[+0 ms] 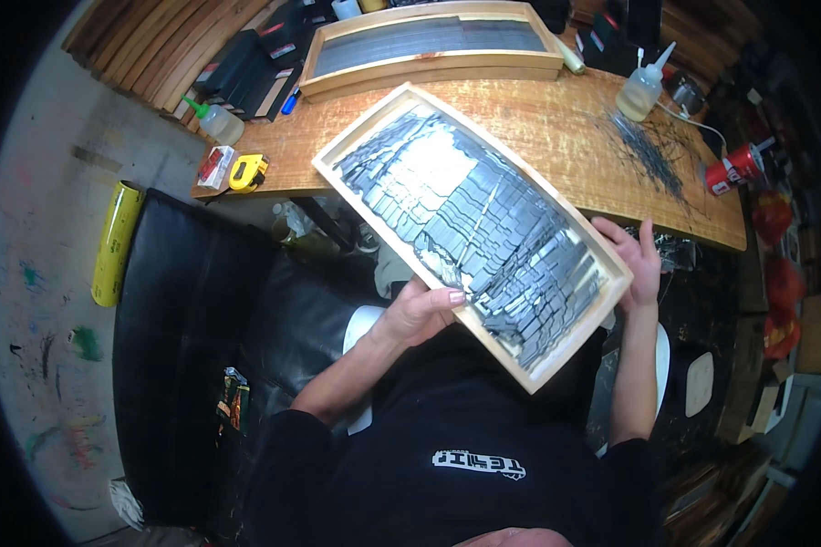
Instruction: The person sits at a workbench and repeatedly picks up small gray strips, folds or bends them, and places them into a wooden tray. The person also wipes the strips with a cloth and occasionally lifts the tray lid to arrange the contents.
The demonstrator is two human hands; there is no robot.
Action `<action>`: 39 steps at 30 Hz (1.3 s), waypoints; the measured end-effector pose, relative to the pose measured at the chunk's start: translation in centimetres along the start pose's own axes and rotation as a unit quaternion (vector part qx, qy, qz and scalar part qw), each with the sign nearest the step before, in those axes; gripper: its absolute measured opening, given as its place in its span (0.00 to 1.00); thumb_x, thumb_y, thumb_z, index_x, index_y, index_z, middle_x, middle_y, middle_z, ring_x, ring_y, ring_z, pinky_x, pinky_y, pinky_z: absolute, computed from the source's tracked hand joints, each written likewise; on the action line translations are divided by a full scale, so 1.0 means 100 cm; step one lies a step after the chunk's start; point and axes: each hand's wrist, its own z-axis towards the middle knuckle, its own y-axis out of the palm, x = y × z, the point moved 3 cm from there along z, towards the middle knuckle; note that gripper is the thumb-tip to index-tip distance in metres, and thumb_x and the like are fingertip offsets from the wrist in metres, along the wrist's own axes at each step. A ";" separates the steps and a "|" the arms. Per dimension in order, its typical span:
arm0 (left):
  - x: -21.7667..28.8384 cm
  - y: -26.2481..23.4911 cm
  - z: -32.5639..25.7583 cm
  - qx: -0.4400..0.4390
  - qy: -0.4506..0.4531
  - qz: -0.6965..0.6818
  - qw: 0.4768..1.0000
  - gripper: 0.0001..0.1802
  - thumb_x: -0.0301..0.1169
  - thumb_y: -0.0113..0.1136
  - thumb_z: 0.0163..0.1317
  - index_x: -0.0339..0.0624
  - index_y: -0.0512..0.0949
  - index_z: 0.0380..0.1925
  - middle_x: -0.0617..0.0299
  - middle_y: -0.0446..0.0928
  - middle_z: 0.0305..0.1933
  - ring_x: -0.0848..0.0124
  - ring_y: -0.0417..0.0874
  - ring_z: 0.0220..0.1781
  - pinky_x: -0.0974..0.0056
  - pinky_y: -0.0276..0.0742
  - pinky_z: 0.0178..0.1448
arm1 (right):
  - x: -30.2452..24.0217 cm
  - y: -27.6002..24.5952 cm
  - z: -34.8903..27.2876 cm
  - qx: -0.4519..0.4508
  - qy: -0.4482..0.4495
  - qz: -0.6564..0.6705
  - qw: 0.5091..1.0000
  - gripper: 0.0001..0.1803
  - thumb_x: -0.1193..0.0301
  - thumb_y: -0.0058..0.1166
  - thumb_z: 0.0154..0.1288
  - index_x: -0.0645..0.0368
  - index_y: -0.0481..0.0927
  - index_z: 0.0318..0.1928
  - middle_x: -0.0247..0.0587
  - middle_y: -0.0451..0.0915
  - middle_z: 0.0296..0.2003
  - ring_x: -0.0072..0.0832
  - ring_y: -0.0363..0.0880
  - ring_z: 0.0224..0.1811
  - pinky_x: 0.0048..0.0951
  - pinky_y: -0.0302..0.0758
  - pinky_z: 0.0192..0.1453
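Note:
A shallow rectangular wooden tray (pixel 374 216) is held up at a slant over my lap, its far part above the table. Many small, shiny dark-grey flat pieces (pixel 506 228) lie in it in tight uneven rows, with pale gaps near the near rim. My left hand (pixel 420 312) grips that near rim, thumb on top and fingers hidden beneath. Against the tray's right side is my right hand (pixel 637 264), its visible fingers spread apart and not wrapped around the rim. Whether its palm bears any weight is hidden.
A second wooden tray (pixel 429 68) with dark strips stands at the table's back. Thin black slivers (pixel 652 155) lie at right by a squeeze bottle (pixel 640 91) and red can (pixel 734 170). At left are a yellow tape measure (pixel 248 172) and green-tipped bottle (pixel 219 123).

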 end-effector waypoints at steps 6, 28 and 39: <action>0.003 0.008 0.034 0.001 0.038 -0.017 0.999 0.34 0.25 0.63 0.71 0.34 0.62 0.74 0.47 0.77 0.66 0.55 0.81 0.69 0.47 0.81 0.72 | -0.005 -0.017 -0.047 0.099 0.021 -0.258 0.961 0.45 0.37 0.28 0.85 0.72 0.72 0.68 0.46 0.86 0.40 0.29 0.88 0.38 0.28 0.84 0.39; 0.107 -0.083 -0.009 0.421 0.252 0.337 0.803 0.27 0.52 0.64 0.75 0.35 0.75 0.45 0.54 0.84 0.30 0.68 0.87 0.24 0.67 0.85 0.29 | -0.021 0.075 0.040 0.282 -0.199 -0.686 0.641 0.33 0.80 0.77 0.55 0.60 0.84 0.65 0.34 0.74 0.34 0.19 0.73 0.27 0.25 0.72 0.31; 0.123 -0.094 0.005 0.464 0.233 0.362 0.774 0.28 0.52 0.65 0.74 0.33 0.75 0.45 0.54 0.84 0.27 0.70 0.85 0.24 0.69 0.82 0.30 | -0.026 0.080 0.075 0.276 -0.173 -0.713 0.620 0.28 0.71 0.77 0.59 0.62 0.86 0.61 0.36 0.80 0.34 0.24 0.82 0.30 0.27 0.77 0.33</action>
